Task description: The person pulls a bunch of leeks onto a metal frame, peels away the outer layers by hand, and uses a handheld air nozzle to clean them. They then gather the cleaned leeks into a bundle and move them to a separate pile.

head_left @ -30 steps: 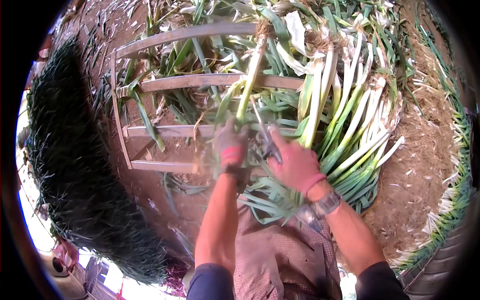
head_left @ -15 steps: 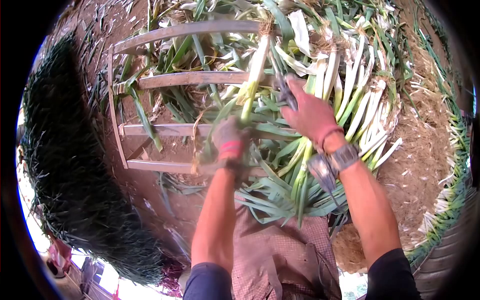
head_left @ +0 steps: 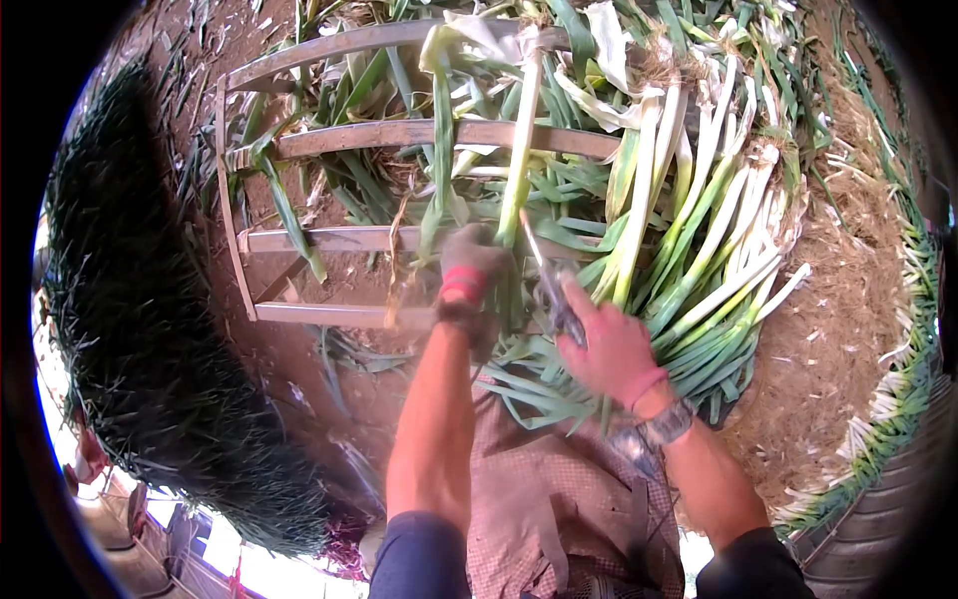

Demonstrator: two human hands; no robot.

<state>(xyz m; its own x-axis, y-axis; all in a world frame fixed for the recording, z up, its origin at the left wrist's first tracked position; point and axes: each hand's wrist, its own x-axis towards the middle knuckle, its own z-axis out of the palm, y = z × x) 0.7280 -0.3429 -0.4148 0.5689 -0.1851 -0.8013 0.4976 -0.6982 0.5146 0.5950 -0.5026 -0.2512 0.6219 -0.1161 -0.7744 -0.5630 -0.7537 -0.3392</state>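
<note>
My left hand, gloved and a little blurred, is closed around the green part of a leek, whose white stalk points away from me with roots at the far end. A loose outer leaf hangs beside that stalk on its left. In my right hand is a slim metal tool, perhaps a knife or shears, its tip close to the lower stalk. Several trimmed-looking leeks lie fanned out to the right of both hands.
A wooden slatted rack lies under the leek. Leaf scraps cover the ground beyond it. On the left stands a long dark-green heap. Straw-like debris and a row of leeks are at the right.
The tool and my right hand have moved down and left, away from the leek's upper stalk. A loose leaf now hangs left of the stalk. My left hand has shifted slightly right.
</note>
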